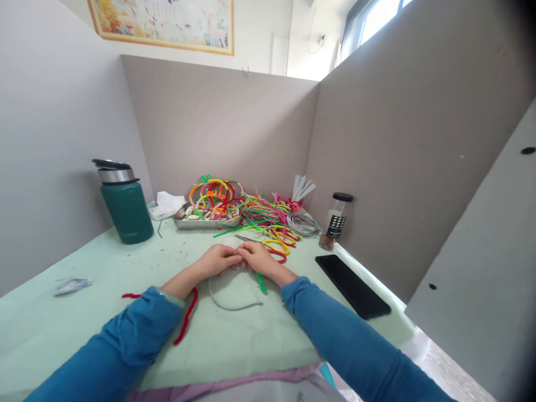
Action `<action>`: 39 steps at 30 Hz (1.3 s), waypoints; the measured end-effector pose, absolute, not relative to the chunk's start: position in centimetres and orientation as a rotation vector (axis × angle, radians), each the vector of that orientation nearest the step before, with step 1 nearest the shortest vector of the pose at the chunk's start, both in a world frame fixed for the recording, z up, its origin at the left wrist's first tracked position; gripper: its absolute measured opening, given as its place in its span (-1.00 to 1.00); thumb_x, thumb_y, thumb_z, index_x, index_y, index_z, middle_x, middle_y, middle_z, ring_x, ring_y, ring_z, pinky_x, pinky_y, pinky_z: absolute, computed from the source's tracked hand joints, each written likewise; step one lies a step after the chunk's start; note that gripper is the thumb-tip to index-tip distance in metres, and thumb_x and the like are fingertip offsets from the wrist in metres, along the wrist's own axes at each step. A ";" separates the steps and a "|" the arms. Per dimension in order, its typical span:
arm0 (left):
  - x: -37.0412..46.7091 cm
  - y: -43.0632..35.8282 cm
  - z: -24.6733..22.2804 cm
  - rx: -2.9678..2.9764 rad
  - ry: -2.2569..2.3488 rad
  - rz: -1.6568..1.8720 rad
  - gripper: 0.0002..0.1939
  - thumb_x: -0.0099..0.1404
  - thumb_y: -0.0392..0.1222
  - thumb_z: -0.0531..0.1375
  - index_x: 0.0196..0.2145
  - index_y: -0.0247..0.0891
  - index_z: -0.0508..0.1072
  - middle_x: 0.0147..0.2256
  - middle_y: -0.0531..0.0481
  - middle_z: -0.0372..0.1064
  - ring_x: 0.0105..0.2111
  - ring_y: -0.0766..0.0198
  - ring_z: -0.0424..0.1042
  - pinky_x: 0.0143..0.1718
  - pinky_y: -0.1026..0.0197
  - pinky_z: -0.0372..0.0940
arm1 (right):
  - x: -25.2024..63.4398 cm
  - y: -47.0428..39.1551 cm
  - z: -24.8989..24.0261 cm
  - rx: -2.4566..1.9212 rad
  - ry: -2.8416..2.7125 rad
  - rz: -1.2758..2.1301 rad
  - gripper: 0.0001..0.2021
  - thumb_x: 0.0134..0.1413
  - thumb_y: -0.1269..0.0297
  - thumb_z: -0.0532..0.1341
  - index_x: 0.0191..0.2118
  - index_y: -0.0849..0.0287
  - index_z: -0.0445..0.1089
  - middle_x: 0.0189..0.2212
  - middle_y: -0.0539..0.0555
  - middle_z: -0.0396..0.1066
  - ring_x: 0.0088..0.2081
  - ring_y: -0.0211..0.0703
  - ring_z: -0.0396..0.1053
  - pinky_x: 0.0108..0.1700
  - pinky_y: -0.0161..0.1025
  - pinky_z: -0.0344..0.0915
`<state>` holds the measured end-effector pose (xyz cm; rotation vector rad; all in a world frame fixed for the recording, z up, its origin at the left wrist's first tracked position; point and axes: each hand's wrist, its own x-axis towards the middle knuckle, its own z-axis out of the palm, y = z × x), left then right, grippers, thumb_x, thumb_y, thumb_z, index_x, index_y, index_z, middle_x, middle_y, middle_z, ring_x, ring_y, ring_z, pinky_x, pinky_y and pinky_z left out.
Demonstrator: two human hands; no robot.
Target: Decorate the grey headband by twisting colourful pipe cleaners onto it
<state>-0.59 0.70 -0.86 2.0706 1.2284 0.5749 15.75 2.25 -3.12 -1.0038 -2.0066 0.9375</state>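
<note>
Both hands meet at the middle of the table with their fingertips pinched close together. My left hand [218, 261] is closed on a thin grey headband [228, 307], whose bare end curves down toward me. From under my right hand [258, 259], also closed, a green pipe cleaner [262, 283] sticks out. The exact spot between the fingertips is hidden. Just beyond my right hand lie scissors [274, 246] with yellow and red handles. A red pipe cleaner [186, 318] lies beside and beneath my left forearm.
Behind the hands stand a metal tray [205, 224] of small pieces with colourful wrapped hoops and a pipe cleaner heap [263, 212]. Grey hoops [304, 225], a jar [335, 223] and a black phone [352, 285] are right; a green bottle [125, 209] is left. Partitions enclose the table.
</note>
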 end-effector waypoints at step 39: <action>-0.6 0.8 -0.9 2.109 1.262 0.535 -0.52 0.08 0.18 0.04 -0.39 -0.30 0.48 -0.56 0.08 0.30 -0.71 0.47 0.12 -0.68 0.39 0.02 | 15.7 1.8 -2.6 -1.055 -2.135 0.728 -0.78 0.13 0.32 -0.01 -0.41 0.22 0.33 -0.61 -0.05 0.32 -0.63 -0.40 0.17 -0.54 -0.43 0.02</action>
